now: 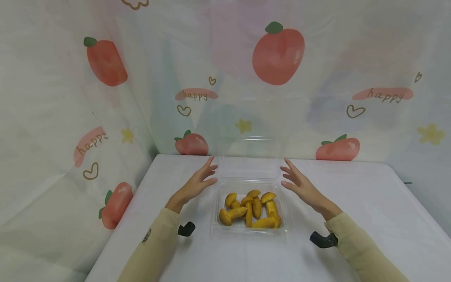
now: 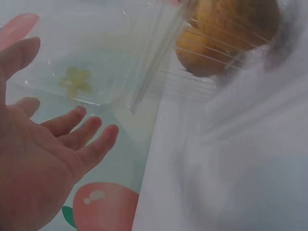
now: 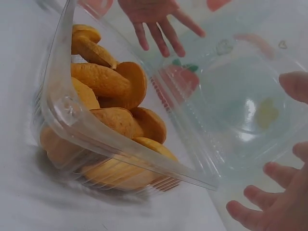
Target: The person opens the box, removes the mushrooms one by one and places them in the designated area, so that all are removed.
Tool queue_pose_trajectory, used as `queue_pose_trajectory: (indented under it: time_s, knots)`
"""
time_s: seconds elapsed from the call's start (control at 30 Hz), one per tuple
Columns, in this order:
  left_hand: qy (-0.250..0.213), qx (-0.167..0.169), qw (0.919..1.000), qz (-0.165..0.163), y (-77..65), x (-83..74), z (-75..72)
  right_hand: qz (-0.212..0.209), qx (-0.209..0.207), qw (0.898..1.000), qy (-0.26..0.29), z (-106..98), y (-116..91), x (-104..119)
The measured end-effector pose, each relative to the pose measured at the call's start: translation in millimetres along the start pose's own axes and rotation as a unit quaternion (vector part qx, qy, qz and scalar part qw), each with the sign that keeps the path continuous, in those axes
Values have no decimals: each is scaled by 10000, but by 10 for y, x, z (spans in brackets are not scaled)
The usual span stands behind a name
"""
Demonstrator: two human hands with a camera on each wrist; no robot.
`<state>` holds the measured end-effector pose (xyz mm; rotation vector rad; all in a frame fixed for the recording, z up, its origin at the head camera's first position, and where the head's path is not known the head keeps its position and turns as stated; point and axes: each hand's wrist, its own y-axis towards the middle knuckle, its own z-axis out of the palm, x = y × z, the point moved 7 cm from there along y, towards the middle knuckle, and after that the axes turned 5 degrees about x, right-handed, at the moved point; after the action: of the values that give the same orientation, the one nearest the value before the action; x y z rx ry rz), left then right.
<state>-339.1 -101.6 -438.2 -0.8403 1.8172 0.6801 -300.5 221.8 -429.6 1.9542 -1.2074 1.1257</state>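
A clear plastic clamshell box [image 1: 250,231] sits on the table with its see-through lid [image 1: 251,138] raised at the back. Inside lie several yellow-brown mushrooms [image 1: 248,211], whole with caps and stems. My left hand [image 1: 193,186] hovers just left of the box, fingers spread and nothing in them. On the other side my right hand [image 1: 306,190] mirrors it, fingers extended and also holding nothing. The right wrist view shows the raised lid [image 3: 226,91] between both hands, with the fingertips of the right one near its edge.
A white cloth covers the table [image 1: 197,254]. Behind it and along the left hangs a pale curtain [image 1: 232,51] printed with red fruit and "happy" lettering. Dark curved pieces [image 1: 186,229] stick out at both sleeve cuffs.
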Motion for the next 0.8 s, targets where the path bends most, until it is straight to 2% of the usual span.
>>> queue_pose_trajectory:
  time_s: [0.3,0.57,0.8]
  knots:
    - [-862,41,9958,-291,94,47,9,32,14,9997,235,0,81,-49]
    - [-1163,27,9915,-577,159,138,0,180,31,9995,272,26,143,-122]
    - [-1149,18,9913,-640,239,170,-41,336,74,9990,282,17,210,-204]
